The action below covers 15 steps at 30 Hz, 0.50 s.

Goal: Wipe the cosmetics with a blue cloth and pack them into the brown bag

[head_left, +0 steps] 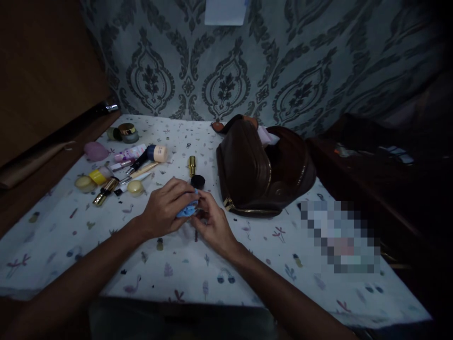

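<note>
My left hand (166,208) is curled over a small light-blue object (187,209) in the middle of the table, gripping it from above. My right hand (212,222) meets it from the right, fingers pinched against the same blue object. Just behind my fingers stand a small black round cap (197,181) and a gold lipstick tube (191,165). What the blue object is cannot be made out.
A brown zipped bag (264,172) lies open to the right of my hands. Several cosmetics lie at the left: a pink sponge (95,151), a gold-lidded jar (128,132), tubes (132,152), yellow pots (85,183). The table wears a white patterned cloth (184,264). A blurred patch sits at right.
</note>
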Motion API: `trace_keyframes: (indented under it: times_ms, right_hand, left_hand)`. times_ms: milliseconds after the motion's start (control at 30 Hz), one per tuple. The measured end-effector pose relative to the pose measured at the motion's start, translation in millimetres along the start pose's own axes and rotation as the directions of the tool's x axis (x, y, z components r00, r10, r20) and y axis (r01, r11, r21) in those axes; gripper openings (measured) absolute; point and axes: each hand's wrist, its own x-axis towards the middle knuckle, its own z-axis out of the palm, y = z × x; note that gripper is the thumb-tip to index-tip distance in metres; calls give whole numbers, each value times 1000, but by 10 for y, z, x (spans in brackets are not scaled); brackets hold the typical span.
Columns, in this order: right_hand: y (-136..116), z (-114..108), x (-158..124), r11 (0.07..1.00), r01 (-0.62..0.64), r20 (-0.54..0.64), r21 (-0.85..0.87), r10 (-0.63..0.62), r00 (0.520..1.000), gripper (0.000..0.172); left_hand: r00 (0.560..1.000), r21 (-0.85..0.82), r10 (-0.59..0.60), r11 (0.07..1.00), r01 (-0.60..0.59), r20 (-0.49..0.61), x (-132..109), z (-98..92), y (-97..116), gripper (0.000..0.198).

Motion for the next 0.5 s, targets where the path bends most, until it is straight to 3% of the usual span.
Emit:
trace_keyframes:
  times_ms: [133,333,433,500]
  right_hand:
    - [15,29,-10,1000,-17,9,26,17,1000,60]
    - [26,72,13,984,-86,23,154,83,996,53]
    - [31,75,44,959,-124,14,255,125,992,47]
    - [44,65,62,933,-160,19,322,162,987,47]
  left_hand:
    - [1000,70,13,997,-14,27,18,-33,-3,16]
    - [970,86,-243,967,240,21,30,-126,-180,15]
    - [896,-78,-445,893,444,7,32,-106,-237,20]
    - [794,-261,-606,759,597,53,28,-62,-248,23]
